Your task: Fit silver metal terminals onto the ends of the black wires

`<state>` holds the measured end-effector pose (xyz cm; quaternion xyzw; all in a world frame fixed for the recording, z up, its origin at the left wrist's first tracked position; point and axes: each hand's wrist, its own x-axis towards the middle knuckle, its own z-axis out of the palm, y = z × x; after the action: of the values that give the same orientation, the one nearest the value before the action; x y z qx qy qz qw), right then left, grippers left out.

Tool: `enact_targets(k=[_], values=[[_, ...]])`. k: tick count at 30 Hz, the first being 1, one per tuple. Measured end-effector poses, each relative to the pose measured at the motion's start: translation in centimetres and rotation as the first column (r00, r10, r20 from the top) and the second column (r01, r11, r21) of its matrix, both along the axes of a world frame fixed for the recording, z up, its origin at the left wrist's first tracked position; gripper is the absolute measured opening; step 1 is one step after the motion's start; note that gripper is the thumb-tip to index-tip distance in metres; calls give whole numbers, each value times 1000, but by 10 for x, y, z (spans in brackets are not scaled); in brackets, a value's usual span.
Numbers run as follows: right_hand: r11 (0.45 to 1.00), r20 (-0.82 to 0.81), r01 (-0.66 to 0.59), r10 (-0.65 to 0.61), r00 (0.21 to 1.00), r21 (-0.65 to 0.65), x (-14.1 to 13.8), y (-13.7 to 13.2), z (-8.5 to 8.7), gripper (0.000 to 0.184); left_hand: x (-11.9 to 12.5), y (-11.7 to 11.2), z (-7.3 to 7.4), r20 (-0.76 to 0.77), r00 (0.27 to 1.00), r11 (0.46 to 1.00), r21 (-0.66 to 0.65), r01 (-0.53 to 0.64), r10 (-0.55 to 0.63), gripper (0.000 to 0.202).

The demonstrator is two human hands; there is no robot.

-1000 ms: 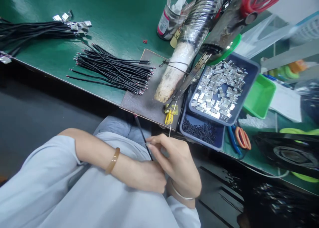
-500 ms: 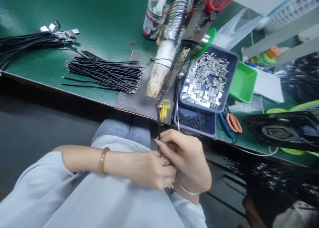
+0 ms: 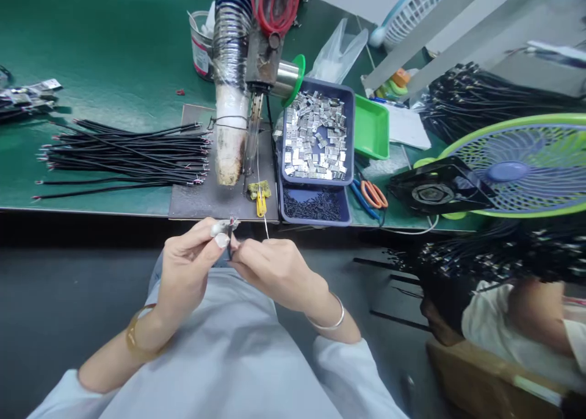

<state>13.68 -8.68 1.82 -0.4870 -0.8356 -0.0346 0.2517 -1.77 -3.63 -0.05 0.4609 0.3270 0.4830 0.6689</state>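
A short black cable stands upright between my hands, just off the table's front edge. My left hand pinches its top end between thumb and forefinger, where small red and bare wire tips show. My right hand is closed around the cable a little lower; its fingertips are partly hidden. In front of them a soldering iron points down beside a white-tipped fume hose. Under it lie a yellow sponge and a yellow clip with a strand of solder wire.
Cut black cables lie at left, with finished connector ends beyond. At right are a tray of metal shells, a tray of black bits, a green tray, orange-handled scissors and a fan. A person sits at far right.
My hands have moved apart from their overlapped position, the left one rising to the cable's tip. The camera view has swung right, so the bench things appear farther left.
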Motion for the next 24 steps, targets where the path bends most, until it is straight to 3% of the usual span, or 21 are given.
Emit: enact_targets(k=[3, 5, 7, 9, 11, 13, 16, 19, 21, 24], values=[[984, -49, -17, 26, 998, 178, 7, -9, 4, 17, -2, 2, 2, 21, 1000, 998, -54, 10, -9, 23], [962, -119, 56, -25, 993, 267, 18, -15, 11, 17, -6, 3, -1, -13, 1000, 998, -63, 27, -28, 23], [944, -132, 178, -146, 980, 279, 35, -18, 20, 28, -10, 4, -6, -57, 996, 996, -64, 64, -67, 20], [923, 10, 315, -325, 946, 221, 59, -17, 29, 35, -13, 7, -11, -94, 987, 990, -67, 128, -134, 18], [858, 250, 488, -513, 821, 157, 86, -11, 34, 28, -14, 10, -12, -125, 960, 966, -94, 239, -250, 13], [768, 343, 633, -622, 704, 94, 114, 3, 34, 21, -12, 13, -9, -149, 903, 913, -139, 385, -403, 9], [627, 279, 773, -762, 585, 93, 145, 38, 27, 20, -4, 14, 1, -209, 788, 815, -142, 562, -579, 7], [580, 180, 813, -806, 564, 49, 157, 82, 18, 14, 5, 12, 9, -296, 727, 773, -65, 631, -619, 10], [590, 164, 807, -795, 585, -17, 160, 107, 15, 9, 9, 12, 10, -308, 752, 797, -35, 603, -583, 12], [631, 166, 770, -752, 638, -97, 164, 128, 10, 4, 11, 16, 7, -225, 863, 891, -74, 447, -452, 14]])
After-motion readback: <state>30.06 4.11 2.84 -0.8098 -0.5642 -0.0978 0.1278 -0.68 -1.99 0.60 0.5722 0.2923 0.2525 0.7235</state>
